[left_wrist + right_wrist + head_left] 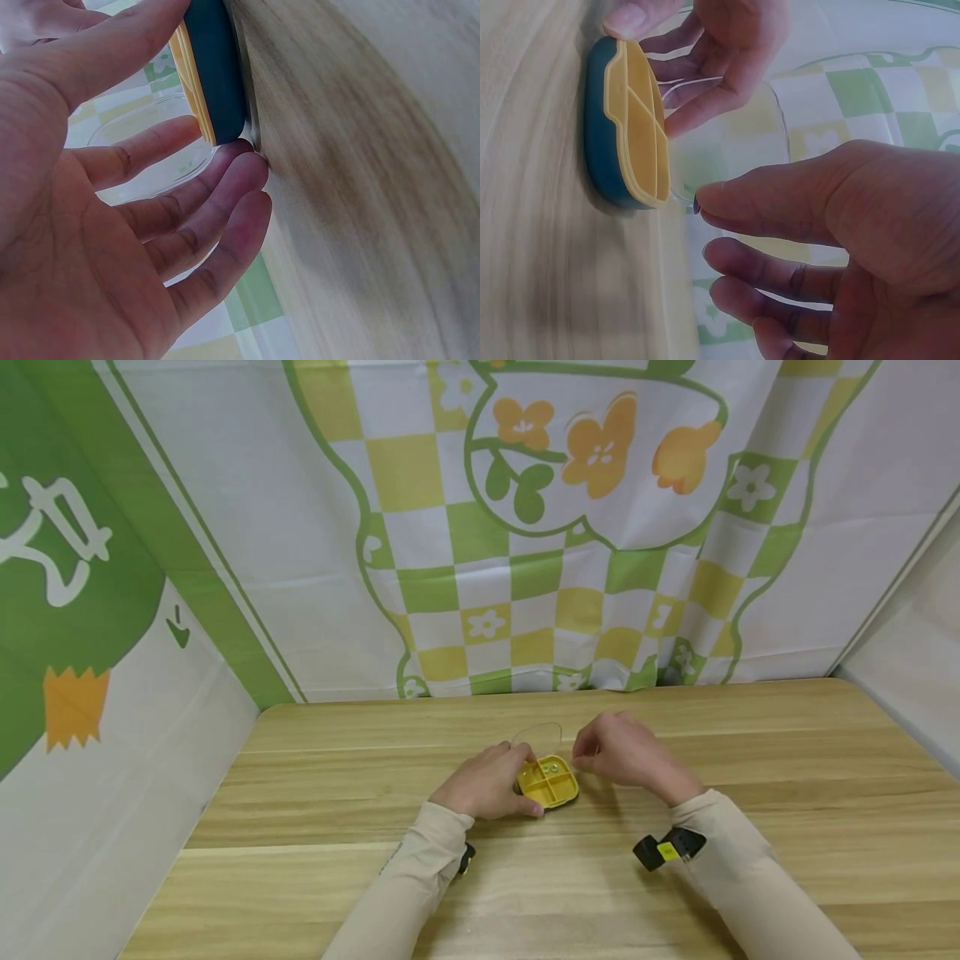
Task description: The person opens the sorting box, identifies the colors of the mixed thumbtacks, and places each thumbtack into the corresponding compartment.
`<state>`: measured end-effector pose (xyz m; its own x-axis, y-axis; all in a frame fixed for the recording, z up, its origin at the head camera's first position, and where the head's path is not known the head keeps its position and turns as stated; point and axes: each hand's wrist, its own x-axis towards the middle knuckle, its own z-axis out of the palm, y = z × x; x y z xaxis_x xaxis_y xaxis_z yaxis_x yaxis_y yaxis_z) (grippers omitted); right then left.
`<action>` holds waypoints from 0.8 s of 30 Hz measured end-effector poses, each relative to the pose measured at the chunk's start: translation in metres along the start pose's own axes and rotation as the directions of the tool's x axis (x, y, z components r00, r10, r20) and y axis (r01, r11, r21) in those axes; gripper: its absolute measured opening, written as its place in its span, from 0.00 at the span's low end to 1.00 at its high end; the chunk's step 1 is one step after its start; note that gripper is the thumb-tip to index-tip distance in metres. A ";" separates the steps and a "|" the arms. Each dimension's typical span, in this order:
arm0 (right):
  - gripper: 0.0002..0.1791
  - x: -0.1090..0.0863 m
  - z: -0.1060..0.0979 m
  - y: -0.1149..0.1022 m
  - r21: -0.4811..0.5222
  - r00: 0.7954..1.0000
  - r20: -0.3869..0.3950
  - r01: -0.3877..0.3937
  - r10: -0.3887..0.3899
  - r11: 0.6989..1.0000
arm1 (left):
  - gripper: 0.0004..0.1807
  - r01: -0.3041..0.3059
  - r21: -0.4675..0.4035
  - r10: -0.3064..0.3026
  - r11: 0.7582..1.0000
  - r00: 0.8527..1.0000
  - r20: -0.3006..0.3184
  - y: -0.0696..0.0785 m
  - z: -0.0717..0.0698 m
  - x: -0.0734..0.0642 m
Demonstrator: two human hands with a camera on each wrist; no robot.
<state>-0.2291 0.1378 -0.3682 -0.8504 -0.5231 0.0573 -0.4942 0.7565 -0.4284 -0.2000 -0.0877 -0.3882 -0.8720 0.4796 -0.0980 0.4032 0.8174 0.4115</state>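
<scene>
A small pill box (557, 791) with a yellow four-compartment insert and a dark teal outer shell (600, 142) sits on the table. Its clear lid (120, 187) stands raised at the back. My left hand (487, 783) holds the box from the left, thumb at the near edge and index finger at the far edge. A couple of tiny round items (554, 768) lie in the far right compartment. Just right of the box, my right hand (628, 752) pinches a tiny dark piece (697, 204) between thumb and index finger; its kind is too small to tell.
The wood-grain table (315, 785) runs back to a hanging cloth (480, 568) with green and yellow checks. A green and white printed panel (150, 635) borders the left side. Both wrists wear black camera straps (667, 850).
</scene>
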 end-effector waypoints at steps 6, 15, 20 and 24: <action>0.06 0.000 0.002 -0.002 -0.018 1.000 0.001 0.017 -0.017 1.000 | 0.37 -0.003 -0.002 0.003 1.000 1.000 -0.001 0.000 0.000 -0.001; 0.05 0.001 0.004 -0.005 -0.011 0.999 0.020 0.038 -0.038 0.999 | 0.36 -0.008 -0.003 0.008 1.000 1.000 -0.002 0.000 0.000 -0.001; 0.05 0.001 0.006 -0.006 -0.002 0.999 0.032 0.041 -0.040 0.999 | 0.36 -0.007 -0.005 0.007 1.000 1.000 0.001 0.000 -0.001 -0.001; 0.06 0.001 0.008 -0.008 -0.003 0.998 0.036 0.047 -0.046 0.999 | 0.36 -0.005 -0.009 0.005 1.000 1.000 0.003 0.000 -0.001 -0.001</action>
<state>-0.2243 0.1286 -0.3719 -0.8195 -0.5713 0.0448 -0.5338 0.7326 -0.4224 -0.1992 -0.0883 -0.3874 -0.8690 0.4848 -0.0988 0.4051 0.8118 0.4205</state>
